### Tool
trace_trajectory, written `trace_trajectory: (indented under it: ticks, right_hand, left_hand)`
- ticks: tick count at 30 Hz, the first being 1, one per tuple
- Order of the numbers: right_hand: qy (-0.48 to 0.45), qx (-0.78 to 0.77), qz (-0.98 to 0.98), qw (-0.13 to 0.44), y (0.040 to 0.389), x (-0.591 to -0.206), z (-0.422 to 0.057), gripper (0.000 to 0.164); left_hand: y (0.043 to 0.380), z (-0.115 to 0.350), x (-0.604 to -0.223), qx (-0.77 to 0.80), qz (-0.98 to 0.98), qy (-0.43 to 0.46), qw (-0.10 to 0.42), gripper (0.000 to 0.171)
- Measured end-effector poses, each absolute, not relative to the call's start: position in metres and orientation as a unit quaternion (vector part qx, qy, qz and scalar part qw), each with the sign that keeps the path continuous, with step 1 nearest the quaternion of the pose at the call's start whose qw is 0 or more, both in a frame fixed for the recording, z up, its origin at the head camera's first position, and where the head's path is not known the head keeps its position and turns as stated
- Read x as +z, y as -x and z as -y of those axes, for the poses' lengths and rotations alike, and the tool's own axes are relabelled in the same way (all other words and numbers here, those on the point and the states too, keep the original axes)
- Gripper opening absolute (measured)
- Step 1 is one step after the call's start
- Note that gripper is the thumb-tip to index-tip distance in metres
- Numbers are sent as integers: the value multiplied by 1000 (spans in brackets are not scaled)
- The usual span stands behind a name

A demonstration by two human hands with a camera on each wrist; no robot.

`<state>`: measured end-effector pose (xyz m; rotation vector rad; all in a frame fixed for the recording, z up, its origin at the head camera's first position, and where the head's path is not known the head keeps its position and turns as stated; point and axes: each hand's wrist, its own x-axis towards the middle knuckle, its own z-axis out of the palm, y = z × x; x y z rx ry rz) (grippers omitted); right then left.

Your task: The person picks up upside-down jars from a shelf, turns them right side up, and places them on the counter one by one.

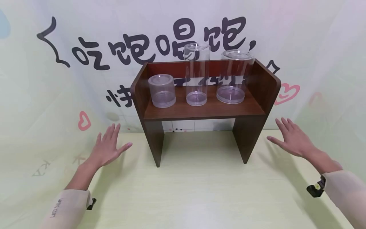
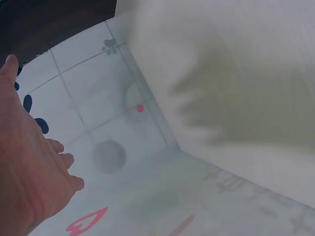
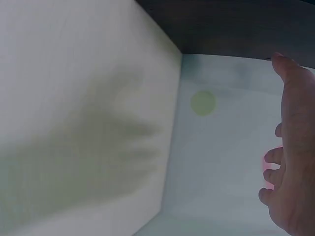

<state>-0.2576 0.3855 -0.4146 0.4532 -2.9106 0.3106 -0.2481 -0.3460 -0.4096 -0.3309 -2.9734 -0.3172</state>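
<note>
My left hand (image 1: 106, 147) hovers over the table to the left of a dark brown wooden shelf (image 1: 204, 117), fingers spread and holding nothing. On the opposite side, my right hand (image 1: 294, 138) is likewise spread out, apart from the shelf's right panel. Three clear jars stand on the shelf board: a short jar (image 1: 162, 91) at the left, a tall narrow jar (image 1: 196, 76) in the middle and a wide jar (image 1: 233, 78) at the right. In the left wrist view the left hand (image 2: 32, 167) touches nothing visible; the right wrist view shows the right hand (image 3: 298, 157) empty too.
The shelf stands on a pale wooden table (image 1: 194, 190), against a white backdrop (image 1: 94, 28) printed with black characters and pink hearts. Side panels rise past the shelf board at both ends. Both sleeves carry a small black device near the wrist.
</note>
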Motion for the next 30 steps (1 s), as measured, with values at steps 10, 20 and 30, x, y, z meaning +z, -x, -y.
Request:
trace_trajectory:
  ticks: [10, 20, 30]
  right_hand:
    - [-171, 117, 970, 127, 261, -369, -381, 92]
    - [-194, 131, 961, 150, 262, -326, -374, 88]
    - [-194, 182, 950, 162, 256, -283, -375, 75]
  left_hand:
    - [252, 341, -381, -113, 981, 129, 95, 105]
    - [251, 331, -349, -132, 971, 149, 133, 100]
    - [248, 319, -314, -170, 956, 165, 175, 93]
